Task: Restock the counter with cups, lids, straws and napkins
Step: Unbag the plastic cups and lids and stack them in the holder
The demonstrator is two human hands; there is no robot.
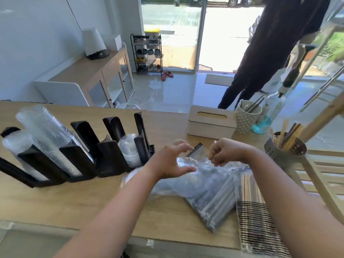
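Straw bag [208, 185] lay on the counter [74, 202]; left hand [172, 159] arched half-open over it, thumb on plastic, right hand [226, 151] curled, pinching its top.

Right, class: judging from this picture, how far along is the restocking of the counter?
Done, apparently: cups and lids stand in the black rack, though some slots look empty. In hand: the right hand pinches the bag of straws at its mouth; the left hand touches it. Left: probably straws into the metal holder, the striped pack, and napkins, since none shows at the box slot.
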